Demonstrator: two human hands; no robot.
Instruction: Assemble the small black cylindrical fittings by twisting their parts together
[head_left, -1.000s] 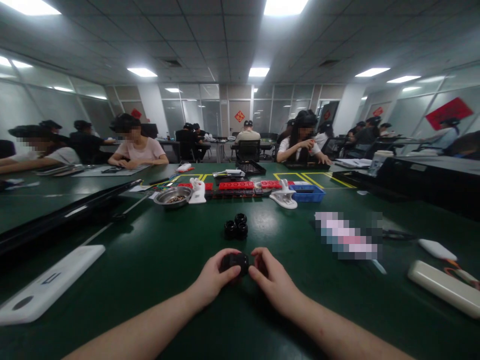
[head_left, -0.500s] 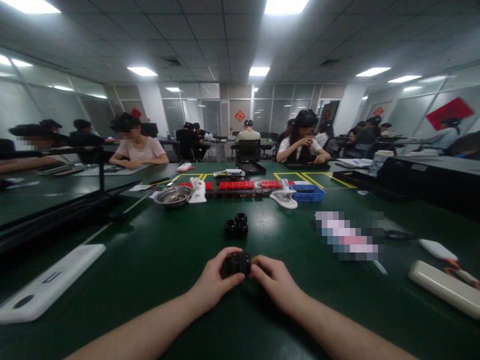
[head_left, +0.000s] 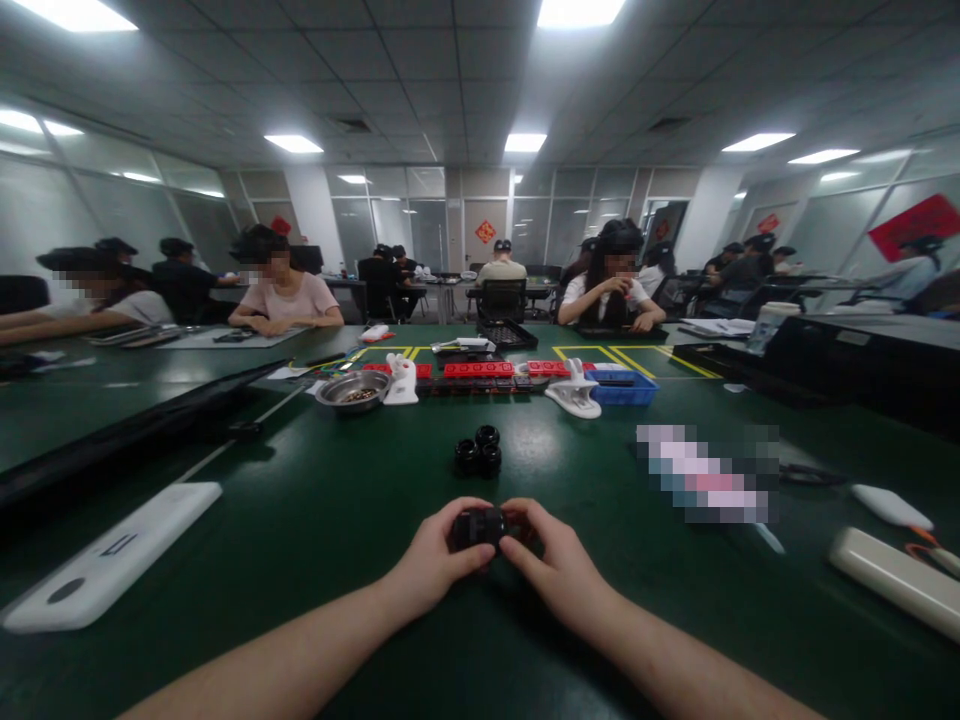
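While both hands clasp it at the lower centre of the frame, the black cylindrical part [head_left: 478, 525], ribbed and dull, sits just over the matte green worktop [head_left: 315, 520], gripped between the thumb and fingers of the left hand [head_left: 435, 555] and those of the right hand [head_left: 553, 560]. Just above them lies a cluster of three black rings [head_left: 478, 455], glossy and round. Further up stand a shiny metal bowl [head_left: 351, 390], a row of red blocks [head_left: 478, 369] and a blue tray [head_left: 626, 388]. A flat white slab [head_left: 105, 565] lies at lower left and a rounded white bar [head_left: 892, 582] at lower right, both well apart from the hands.
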